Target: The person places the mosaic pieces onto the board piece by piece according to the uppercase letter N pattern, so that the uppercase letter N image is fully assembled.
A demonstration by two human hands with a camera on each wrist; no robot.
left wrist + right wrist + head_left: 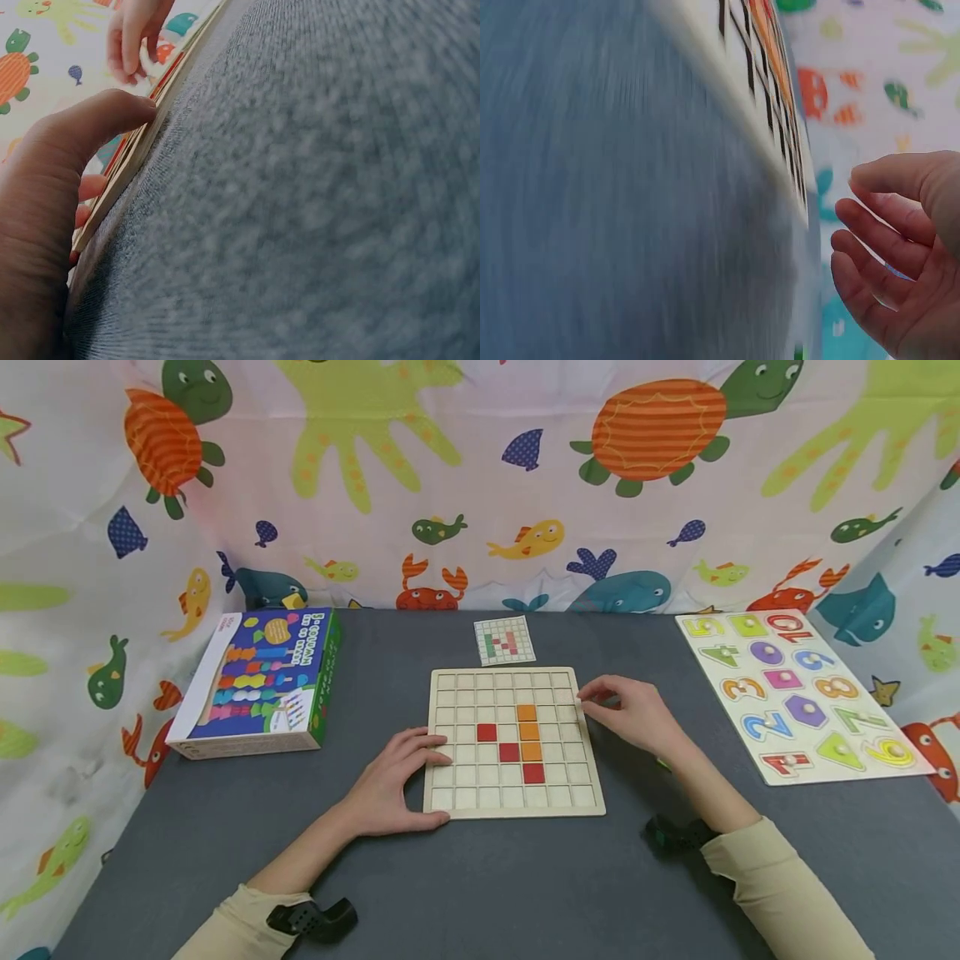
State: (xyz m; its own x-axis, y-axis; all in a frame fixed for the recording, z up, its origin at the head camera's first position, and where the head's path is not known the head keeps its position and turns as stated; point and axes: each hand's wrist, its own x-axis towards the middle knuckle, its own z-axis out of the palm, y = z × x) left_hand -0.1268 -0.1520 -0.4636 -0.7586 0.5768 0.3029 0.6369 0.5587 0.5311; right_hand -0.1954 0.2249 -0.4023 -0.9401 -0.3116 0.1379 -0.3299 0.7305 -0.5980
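Note:
A wooden grid board [465, 797] lies flat on the table. Three red tiles [487, 732] step down across it in a diagonal, and three orange tiles [528, 732] form a column. My left hand [393, 785] rests at the board's left side, fingertips over the edge and thumb at the near corner. In the left wrist view the thumb [112, 120] touches the board's rim. My right hand [633, 714] hovers beside the board's upper right edge. The right wrist view shows this hand [907, 247] with loosely bent fingers apart and nothing between them.
Behind the board lies a small pattern card [505, 641] with a coloured grid. A blue and green game box [262, 677] stands at the left. On the right is a number and shape puzzle board [806, 693]. A curtain printed with sea animals [480, 485] hangs behind the table.

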